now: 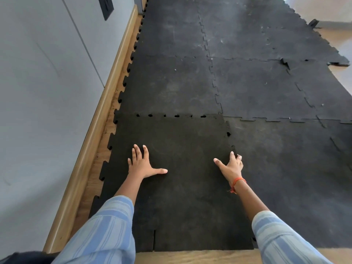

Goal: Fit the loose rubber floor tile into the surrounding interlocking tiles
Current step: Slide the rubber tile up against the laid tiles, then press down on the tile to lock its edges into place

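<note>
We start with the laid tiles [257,88], which fill the floor from twelve to three o'clock, their toothed seams mostly closed. Our loose tile [171,187] lies at six o'clock against the wooden skirting [106,103], its far edge showing small dark gaps, so we judge the teeth there are not yet seated. Our left hand [142,164] rests flat and spread on it, gripping nothing, likely to pin it down. Our right hand [231,166] is at its three o'clock edge, fingers curled around the rim, probably to nudge those teeth into the neighbouring tile.
</note>
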A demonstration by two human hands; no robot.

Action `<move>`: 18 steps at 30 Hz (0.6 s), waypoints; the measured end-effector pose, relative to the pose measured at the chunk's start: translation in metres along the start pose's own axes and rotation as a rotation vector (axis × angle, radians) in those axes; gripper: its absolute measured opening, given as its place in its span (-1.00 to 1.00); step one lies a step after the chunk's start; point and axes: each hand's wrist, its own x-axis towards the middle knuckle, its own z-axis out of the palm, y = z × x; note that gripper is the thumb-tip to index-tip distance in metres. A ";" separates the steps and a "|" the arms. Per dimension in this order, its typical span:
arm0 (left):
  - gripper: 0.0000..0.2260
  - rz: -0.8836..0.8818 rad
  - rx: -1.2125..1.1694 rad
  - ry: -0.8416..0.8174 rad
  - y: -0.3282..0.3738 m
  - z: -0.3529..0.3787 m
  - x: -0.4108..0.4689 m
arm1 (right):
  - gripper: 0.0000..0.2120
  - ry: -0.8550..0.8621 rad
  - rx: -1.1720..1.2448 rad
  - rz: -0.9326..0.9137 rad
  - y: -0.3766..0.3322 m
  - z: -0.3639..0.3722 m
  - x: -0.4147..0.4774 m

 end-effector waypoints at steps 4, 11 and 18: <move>0.24 -0.019 0.005 0.033 0.002 0.003 0.001 | -0.21 -0.014 0.010 -0.018 0.000 0.000 0.000; 0.25 -0.059 -0.011 0.044 0.000 0.001 0.005 | -0.18 -0.104 -0.037 -0.079 0.006 -0.001 -0.003; 0.24 -0.037 0.041 0.076 0.003 0.006 0.004 | -0.02 -0.140 -0.392 -0.119 0.008 0.003 -0.004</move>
